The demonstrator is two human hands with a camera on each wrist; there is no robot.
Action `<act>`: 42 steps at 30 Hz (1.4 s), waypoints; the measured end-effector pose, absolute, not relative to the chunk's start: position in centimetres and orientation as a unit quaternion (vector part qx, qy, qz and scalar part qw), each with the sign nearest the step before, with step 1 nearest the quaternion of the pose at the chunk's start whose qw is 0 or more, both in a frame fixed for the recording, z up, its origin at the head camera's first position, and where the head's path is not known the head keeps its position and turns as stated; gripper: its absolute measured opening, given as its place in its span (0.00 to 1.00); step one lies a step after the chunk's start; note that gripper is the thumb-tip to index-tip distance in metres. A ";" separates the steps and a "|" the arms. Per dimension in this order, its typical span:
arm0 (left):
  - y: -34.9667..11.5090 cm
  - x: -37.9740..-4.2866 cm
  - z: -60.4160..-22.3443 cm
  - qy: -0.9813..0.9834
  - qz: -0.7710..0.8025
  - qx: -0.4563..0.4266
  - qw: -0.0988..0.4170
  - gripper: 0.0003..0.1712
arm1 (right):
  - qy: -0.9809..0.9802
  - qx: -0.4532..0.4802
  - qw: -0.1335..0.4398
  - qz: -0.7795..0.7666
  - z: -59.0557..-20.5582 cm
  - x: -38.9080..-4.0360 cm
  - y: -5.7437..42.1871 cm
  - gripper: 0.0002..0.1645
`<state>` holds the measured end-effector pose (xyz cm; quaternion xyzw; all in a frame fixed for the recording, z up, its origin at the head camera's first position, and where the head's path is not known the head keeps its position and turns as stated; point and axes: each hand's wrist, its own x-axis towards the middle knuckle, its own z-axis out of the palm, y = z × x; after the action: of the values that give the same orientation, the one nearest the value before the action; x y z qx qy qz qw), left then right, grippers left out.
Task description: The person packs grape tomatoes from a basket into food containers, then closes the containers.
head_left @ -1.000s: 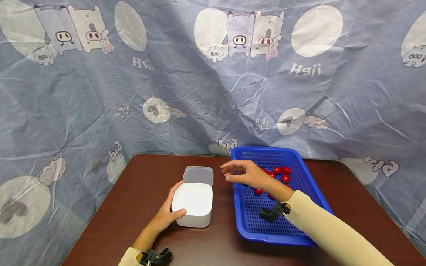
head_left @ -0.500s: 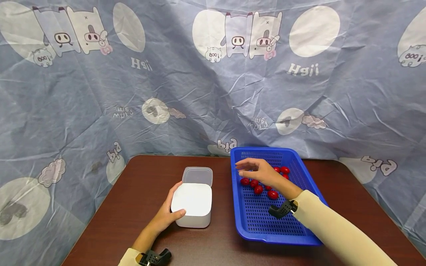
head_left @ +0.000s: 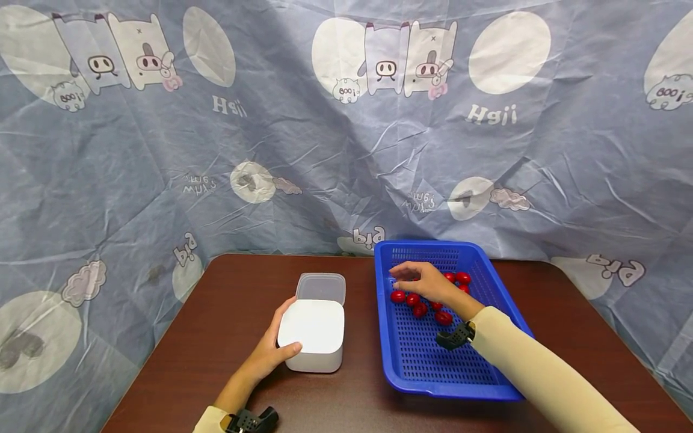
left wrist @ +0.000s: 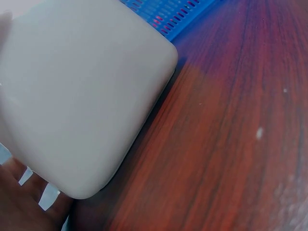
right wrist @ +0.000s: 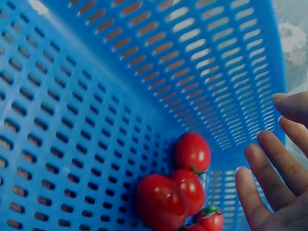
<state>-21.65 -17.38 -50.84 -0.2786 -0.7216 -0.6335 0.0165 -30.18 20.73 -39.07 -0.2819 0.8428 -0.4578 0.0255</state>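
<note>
A person's right hand, seen a second ago reaching past the left rim of a blue basket toward a white container, now hangs over the basket's interior. Red tomatoes near the left wall, then behind the hand, have come into sight.

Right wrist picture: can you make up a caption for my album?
A right hand hovers near shiny red cherry tomatoes in a slotted blue plastic basket.
</note>
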 end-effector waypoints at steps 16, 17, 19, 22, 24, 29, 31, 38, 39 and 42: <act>-17.3 -21.6 -50.9 -0.727 -0.627 -0.279 0.019 0.52 | 0.868 -0.266 0.041 -0.418 -43.8 -33.0 22.3 0.23; -17.3 -21.6 -50.9 -0.728 -0.627 -0.279 0.019 0.52 | 0.869 -0.267 0.041 -0.414 -43.9 -33.0 22.3 0.23; -17.3 -21.6 -50.8 -0.726 -0.628 -0.278 0.017 0.52 | 0.873 -0.268 0.040 -0.405 -44.0 -33.0 22.3 0.23; -17.3 -21.6 -50.8 -0.724 -0.630 -0.279 0.015 0.52 | 0.877 -0.267 0.040 -0.397 -44.0 -33.0 22.3 0.22; -17.3 -21.7 -50.8 -0.724 -0.630 -0.280 0.015 0.52 | 0.880 -0.263 0.043 -0.394 -44.1 -33.0 22.2 0.22; -17.4 -21.7 -50.8 -0.725 -0.629 -0.280 0.017 0.53 | 0.886 -0.254 0.057 -0.383 -44.4 -33.1 22.2 0.21; -17.4 -21.7 -50.9 -0.724 -0.630 -0.279 0.016 0.53 | 0.890 -0.257 0.057 -0.371 -44.6 -33.1 22.2 0.21; -17.5 -21.7 -50.9 -0.718 -0.638 -0.279 0.010 0.52 | 0.902 -0.266 0.046 -0.336 -44.7 -33.1 22.1 0.19; -17.5 -21.7 -50.9 -0.717 -0.638 -0.279 0.010 0.52 | 0.904 -0.268 0.043 -0.331 -44.8 -33.1 22.1 0.19; -17.5 -21.7 -51.0 -0.716 -0.640 -0.279 0.009 0.52 | 0.907 -0.268 0.039 -0.323 -45.0 -33.2 22.1 0.19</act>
<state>-21.74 -17.50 -50.95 -0.2794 -0.7160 -0.6397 0.0089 -33.17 22.07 -44.99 -0.2684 0.9066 -0.3231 0.0393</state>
